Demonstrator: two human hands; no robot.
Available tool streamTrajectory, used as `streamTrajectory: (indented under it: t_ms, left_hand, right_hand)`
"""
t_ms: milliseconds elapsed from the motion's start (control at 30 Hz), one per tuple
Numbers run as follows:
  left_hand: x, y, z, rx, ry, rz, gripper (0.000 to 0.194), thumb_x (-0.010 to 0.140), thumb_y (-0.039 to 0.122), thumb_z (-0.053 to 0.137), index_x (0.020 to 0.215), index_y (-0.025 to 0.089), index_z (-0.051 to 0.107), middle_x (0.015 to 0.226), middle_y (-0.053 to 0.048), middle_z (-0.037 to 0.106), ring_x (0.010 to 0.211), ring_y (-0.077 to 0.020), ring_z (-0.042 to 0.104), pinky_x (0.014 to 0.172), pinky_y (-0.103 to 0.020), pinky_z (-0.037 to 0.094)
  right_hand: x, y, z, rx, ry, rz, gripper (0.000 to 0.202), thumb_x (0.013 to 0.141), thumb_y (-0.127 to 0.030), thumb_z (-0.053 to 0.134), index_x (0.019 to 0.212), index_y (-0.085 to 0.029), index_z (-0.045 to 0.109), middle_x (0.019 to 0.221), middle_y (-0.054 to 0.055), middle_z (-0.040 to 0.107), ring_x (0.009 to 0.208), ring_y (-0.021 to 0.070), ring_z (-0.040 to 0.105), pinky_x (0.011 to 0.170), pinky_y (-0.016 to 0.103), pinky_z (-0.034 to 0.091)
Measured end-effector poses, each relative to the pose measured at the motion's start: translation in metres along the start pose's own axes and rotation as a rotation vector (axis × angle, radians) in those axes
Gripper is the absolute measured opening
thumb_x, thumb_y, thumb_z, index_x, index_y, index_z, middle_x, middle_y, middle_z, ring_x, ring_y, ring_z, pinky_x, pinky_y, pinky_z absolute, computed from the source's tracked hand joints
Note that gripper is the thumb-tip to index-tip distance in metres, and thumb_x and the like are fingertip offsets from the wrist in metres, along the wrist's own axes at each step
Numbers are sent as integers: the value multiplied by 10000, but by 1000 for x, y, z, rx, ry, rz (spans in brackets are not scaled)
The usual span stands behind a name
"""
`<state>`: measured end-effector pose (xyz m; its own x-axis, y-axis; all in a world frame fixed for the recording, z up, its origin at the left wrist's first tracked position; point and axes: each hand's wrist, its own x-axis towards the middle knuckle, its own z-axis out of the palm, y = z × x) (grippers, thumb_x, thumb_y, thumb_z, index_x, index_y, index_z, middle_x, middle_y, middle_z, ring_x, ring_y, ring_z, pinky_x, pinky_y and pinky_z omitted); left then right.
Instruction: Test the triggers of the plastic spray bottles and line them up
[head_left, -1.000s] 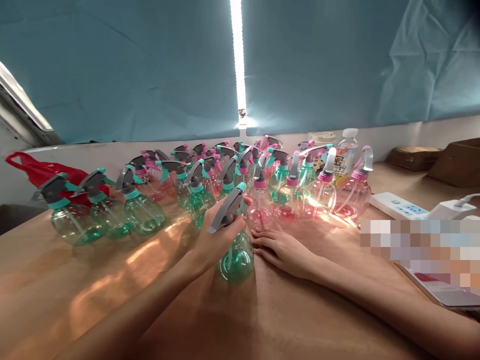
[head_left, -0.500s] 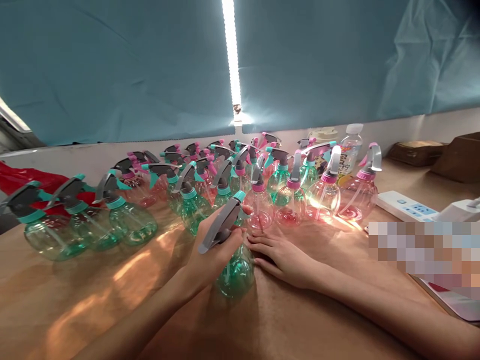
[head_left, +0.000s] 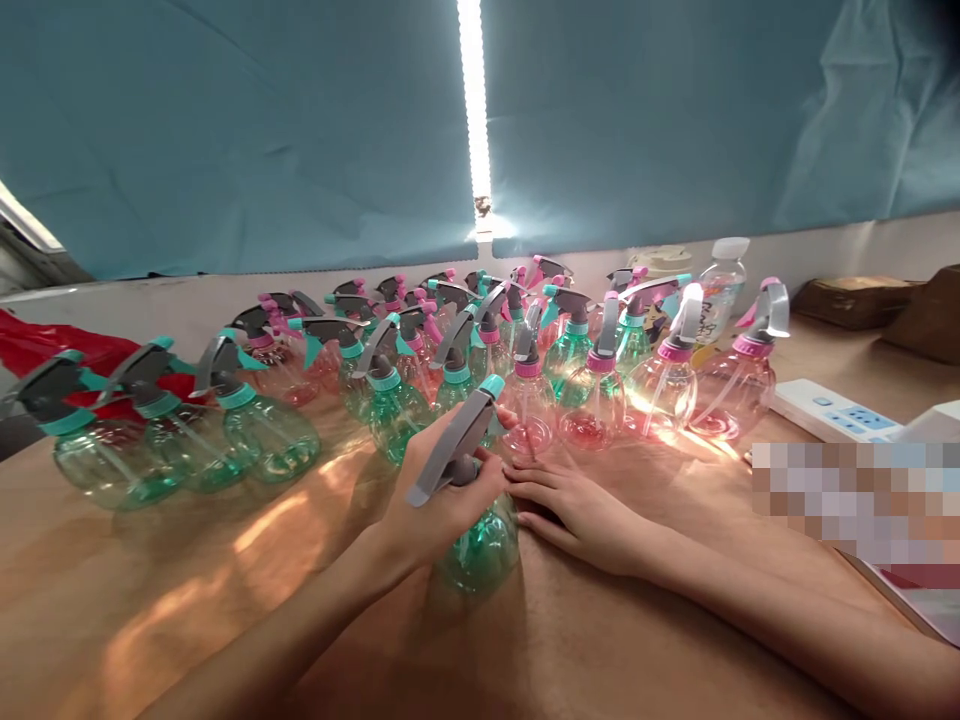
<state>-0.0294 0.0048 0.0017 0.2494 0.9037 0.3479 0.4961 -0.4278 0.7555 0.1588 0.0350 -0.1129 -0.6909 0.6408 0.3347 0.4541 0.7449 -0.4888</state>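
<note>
A green spray bottle (head_left: 481, 550) with a grey and teal spray head stands on the brown table (head_left: 345, 620), tilted slightly. Wrapped round its neck, just under the spray head, is my left hand (head_left: 442, 485). My right hand (head_left: 574, 510) lies palm down on the table just right of the bottle, fingers stretched out and pointing left, with nothing in it. Behind my hands stand a pink-collared bottle (head_left: 591, 410) and a green bottle (head_left: 396, 415). Three more green bottles, one of them a clear green bottle (head_left: 271, 440), stand in a row at the left.
Several pink and green spray bottles fill the table's back. A clear bottle with a white cap (head_left: 724, 290) stands behind them. At the right are a white power strip (head_left: 836, 410), a brown box (head_left: 855, 300) and a blurred-out flat object. Red plastic (head_left: 67, 355) lies at the left.
The view has shifted slightly, so the things on the table sit a little further right. My left hand still grips the green bottle, and my right hand still lies flat.
</note>
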Motion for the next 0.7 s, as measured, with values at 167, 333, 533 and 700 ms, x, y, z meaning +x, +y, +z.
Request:
streamTrajectory:
  t_ms: [167,333,533,700]
  left_hand:
    - [-2,-1,-1,30,53,10,167,719,212,485,863,231,566,786,2,627,656,-163,571,620,-305,476]
    - [-1,-7,-2,-17,52,70,125,705,191,506,805,220,576,715,22,579,562,-125,470,544,-269,439]
    - [-4,-9,-2,-55,46,23,33,733,209,531,757,216,552,702,22,586,531,-111,478,491,-250,415]
    - [-6,-9,-4,-25,59,-35,97,743,247,539,823,224,589,760,2,617,661,-158,565,567,-280,470]
  right_hand:
    - [0,0,0,-2,-10,7,413,985,-397,444,1344,-224,554,1369,101,579,1306,263,480,1102,491,370]
    - [1,1,1,-20,-25,8,412,990,-393,436,1342,-212,550,1378,96,572,1310,252,474,1117,481,352]
    - [0,1,0,-5,-16,8,400,985,-389,448,1325,-212,563,1374,100,574,1305,252,480,1107,482,370]
    - [0,1,0,-14,-12,5,398,987,-387,442,1309,-195,577,1371,100,577,1304,241,485,1109,448,379]
